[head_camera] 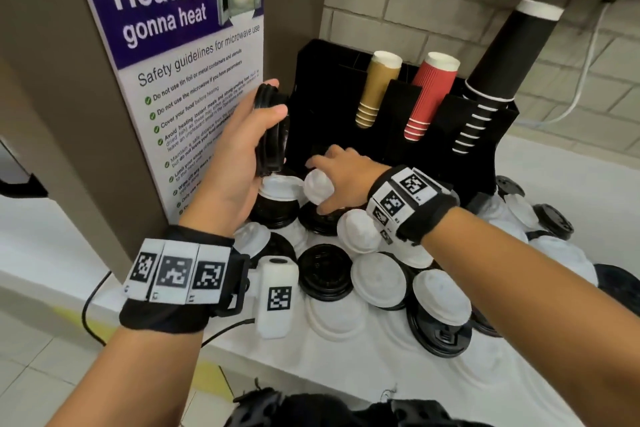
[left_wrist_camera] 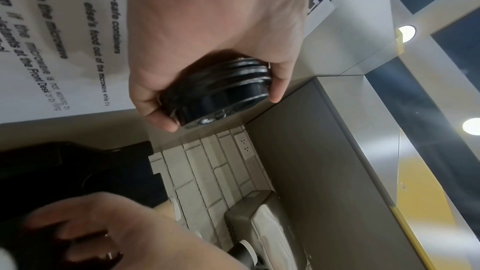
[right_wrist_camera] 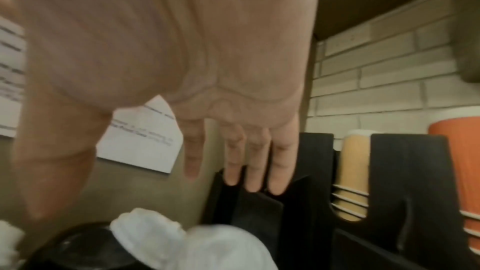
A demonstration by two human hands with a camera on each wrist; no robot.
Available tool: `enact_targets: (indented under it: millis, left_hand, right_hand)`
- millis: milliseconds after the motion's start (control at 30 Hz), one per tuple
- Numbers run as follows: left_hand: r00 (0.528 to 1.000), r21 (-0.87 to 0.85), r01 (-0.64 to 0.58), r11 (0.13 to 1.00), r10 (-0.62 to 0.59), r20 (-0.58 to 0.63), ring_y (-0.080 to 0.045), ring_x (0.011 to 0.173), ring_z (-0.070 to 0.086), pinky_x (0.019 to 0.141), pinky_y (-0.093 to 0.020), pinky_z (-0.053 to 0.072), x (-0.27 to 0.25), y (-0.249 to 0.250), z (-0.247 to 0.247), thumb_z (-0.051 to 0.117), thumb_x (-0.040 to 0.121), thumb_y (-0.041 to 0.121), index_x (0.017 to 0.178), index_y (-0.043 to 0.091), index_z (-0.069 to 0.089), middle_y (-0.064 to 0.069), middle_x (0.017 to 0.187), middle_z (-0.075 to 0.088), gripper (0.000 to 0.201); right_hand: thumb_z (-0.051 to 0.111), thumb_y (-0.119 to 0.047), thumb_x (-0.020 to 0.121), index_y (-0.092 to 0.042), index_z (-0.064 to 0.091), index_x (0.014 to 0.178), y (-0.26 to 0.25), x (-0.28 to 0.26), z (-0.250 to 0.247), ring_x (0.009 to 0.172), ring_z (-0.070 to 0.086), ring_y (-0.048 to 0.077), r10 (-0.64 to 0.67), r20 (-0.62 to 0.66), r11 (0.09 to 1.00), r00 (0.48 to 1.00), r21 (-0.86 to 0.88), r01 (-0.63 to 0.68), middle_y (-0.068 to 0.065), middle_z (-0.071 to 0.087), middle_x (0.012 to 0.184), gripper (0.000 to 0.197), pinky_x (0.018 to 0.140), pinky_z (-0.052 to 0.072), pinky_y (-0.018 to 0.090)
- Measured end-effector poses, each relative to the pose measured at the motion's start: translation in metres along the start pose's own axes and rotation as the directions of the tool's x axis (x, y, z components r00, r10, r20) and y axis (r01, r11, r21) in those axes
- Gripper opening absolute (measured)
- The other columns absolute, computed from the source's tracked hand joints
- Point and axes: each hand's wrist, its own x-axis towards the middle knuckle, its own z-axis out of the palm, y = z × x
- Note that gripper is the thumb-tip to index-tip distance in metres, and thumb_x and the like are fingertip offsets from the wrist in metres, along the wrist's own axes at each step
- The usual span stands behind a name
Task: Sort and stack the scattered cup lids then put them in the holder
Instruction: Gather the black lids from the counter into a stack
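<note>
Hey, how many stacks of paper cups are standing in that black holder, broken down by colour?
Tan cup stack: 1
Red cup stack: 1
Black cup stack: 1
Total in the holder: 3

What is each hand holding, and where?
The left hand grips a stack of black lids by its rim. The right hand is open above the white lids, holding nothing.

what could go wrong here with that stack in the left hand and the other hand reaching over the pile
The left hand holds the uneven stack of black plastic lids by its edges only, so one could slide out of the grip. The right hand, open over the white domed lids, might knock the loosely heaped black and white lids off the counter.
</note>
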Motion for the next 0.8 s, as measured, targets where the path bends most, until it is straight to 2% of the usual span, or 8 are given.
enact_targets:
  millis: [100, 167, 200, 267, 400, 533, 700, 800]
  left_hand:
    - [1.000, 0.023, -0.003, 1.000, 0.003, -0.005, 0.005, 0.087, 0.063, 0.071, -0.020, 0.048, -0.001, 0.001, 0.003, 0.064, 0.066, 0.040, 0.112, 0.038, 0.063, 0.022, 0.096, 0.068, 0.046]
    - [1.000, 0.023, 0.002, 1.000, -0.002, 0.002, 0.006, 0.085, 0.063, 0.070, -0.018, 0.048, -0.002, 0.002, 0.004, 0.060, 0.072, 0.036, 0.112, 0.038, 0.063, 0.024, 0.092, 0.069, 0.040]
    - [1.000, 0.020, 0.005, 1.000, -0.005, 0.004, 0.006, 0.083, 0.063, 0.068, -0.018, 0.049, -0.003, 0.003, 0.004, 0.058, 0.073, 0.035, 0.112, 0.037, 0.062, 0.023, 0.091, 0.068, 0.039]
    - [1.000, 0.016, 0.011, 1.000, -0.011, 0.007, 0.005, 0.081, 0.063, 0.066, -0.017, 0.048, -0.004, 0.005, 0.003, 0.058, 0.073, 0.035, 0.112, 0.037, 0.062, 0.019, 0.094, 0.066, 0.040]
    - [1.000, -0.003, 0.004, 1.000, -0.004, 0.003, 0.001, 0.090, 0.062, 0.069, -0.018, 0.048, -0.008, 0.009, 0.001, 0.057, 0.074, 0.034, 0.115, 0.036, 0.061, 0.013, 0.105, 0.063, 0.041]
    - [1.000, -0.009, -0.006, 1.000, 0.006, -0.003, -0.001, 0.092, 0.061, 0.069, -0.018, 0.049, -0.009, 0.012, -0.001, 0.060, 0.071, 0.035, 0.113, 0.034, 0.062, 0.010, 0.106, 0.061, 0.042]
    - [1.000, 0.013, -0.023, 1.000, 0.023, 0.002, -0.004, 0.097, 0.059, 0.070, -0.020, 0.049, -0.010, 0.012, -0.002, 0.065, 0.058, 0.045, 0.111, 0.036, 0.063, 0.011, 0.107, 0.060, 0.054]
    - [1.000, 0.016, -0.019, 1.000, 0.019, 0.012, -0.003, 0.093, 0.060, 0.068, -0.019, 0.049, -0.010, 0.012, -0.003, 0.065, 0.058, 0.046, 0.109, 0.036, 0.063, 0.012, 0.103, 0.061, 0.052]
  right_hand:
    - [0.073, -0.036, 0.080, -0.020, 0.063, 0.122, -0.030, -0.010, 0.001, 0.113, 0.049, 0.026, -0.293, 0.090, 0.952, 0.952, 0.119, 0.282, 0.006, 0.050, 0.114, 0.045, 0.096, 0.044, 0.035]
    - [0.069, -0.031, 0.086, -0.018, 0.064, 0.122, -0.055, -0.016, 0.013, 0.107, 0.050, 0.024, -0.442, 0.230, 0.896, 0.867, 0.142, 0.420, 0.004, 0.052, 0.106, 0.039, 0.094, 0.042, 0.030]
    - [0.066, -0.033, 0.089, -0.020, 0.060, 0.127, -0.064, -0.018, 0.020, 0.109, 0.048, 0.026, -0.460, 0.285, 0.887, 0.841, 0.098, 0.451, 0.007, 0.051, 0.111, 0.041, 0.095, 0.040, 0.032]
    - [0.056, -0.041, 0.093, -0.025, 0.048, 0.137, -0.076, -0.019, 0.032, 0.117, 0.043, 0.029, -0.410, 0.322, 0.896, 0.853, -0.035, 0.444, 0.009, 0.045, 0.124, 0.047, 0.096, 0.039, 0.037]
    - [0.049, -0.046, 0.094, -0.031, 0.021, 0.151, -0.082, -0.020, 0.037, 0.122, 0.043, 0.033, -0.323, 0.241, 0.915, 0.915, -0.168, 0.368, 0.012, 0.040, 0.133, 0.065, 0.083, 0.037, 0.036]
    - [0.060, -0.038, 0.089, -0.013, 0.026, 0.145, -0.091, -0.014, 0.041, 0.122, 0.042, 0.033, -0.160, 0.135, 0.971, 0.978, -0.155, 0.181, 0.017, 0.040, 0.133, 0.070, 0.075, 0.035, 0.037]
    - [0.061, -0.032, 0.088, -0.024, 0.011, 0.149, -0.105, 0.006, 0.053, 0.122, 0.041, 0.036, -0.065, 0.182, 0.992, 0.981, -0.095, 0.083, 0.020, 0.038, 0.134, 0.079, 0.075, 0.037, 0.040]
    - [0.055, -0.030, 0.093, -0.024, 0.010, 0.151, -0.106, 0.012, 0.057, 0.117, 0.049, 0.034, -0.089, 0.170, 0.992, 0.982, -0.073, 0.102, 0.018, 0.041, 0.135, 0.073, 0.062, 0.032, 0.027]
